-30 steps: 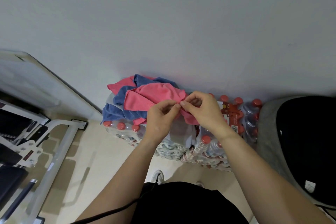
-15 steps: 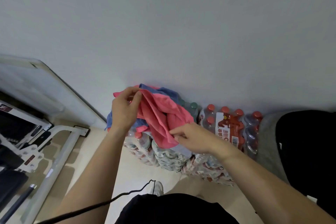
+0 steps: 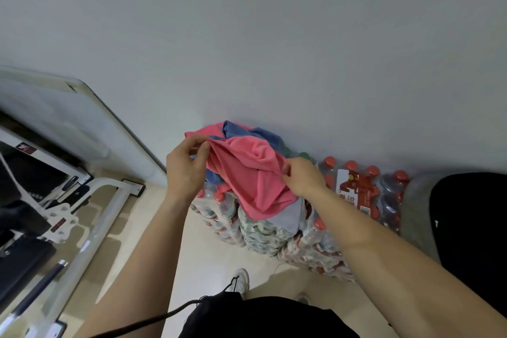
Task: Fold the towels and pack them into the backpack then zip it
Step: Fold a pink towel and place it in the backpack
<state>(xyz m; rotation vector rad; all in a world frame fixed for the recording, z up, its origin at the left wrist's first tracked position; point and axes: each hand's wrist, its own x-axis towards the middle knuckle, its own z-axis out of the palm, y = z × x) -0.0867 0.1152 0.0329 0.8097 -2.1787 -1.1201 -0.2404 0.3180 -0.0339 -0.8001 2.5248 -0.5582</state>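
A pink towel [image 3: 247,173] hangs stretched between my hands above a heap of towels. My left hand [image 3: 186,167] pinches its upper left corner. My right hand [image 3: 303,177] pinches its right edge. Under it lie a blue towel [image 3: 255,133], another pink one [image 3: 204,130] and a pale grey one [image 3: 288,215], all piled on shrink-wrapped packs of bottles [image 3: 263,236] against the wall. A black and grey bag-like shape [image 3: 466,228], possibly the backpack, stands at the right edge, partly cut off.
Red-capped bottles [image 3: 362,186] stand in a pack along the white wall. A white metal frame [image 3: 90,222] and dark equipment fill the left side. My shoe [image 3: 241,280] rests on the beige floor. A black cable [image 3: 170,315] runs across my clothing.
My hands, together on the pink towel a second ago, have drawn apart, spreading it. The left went up and left with a corner; the right now grips the right edge.
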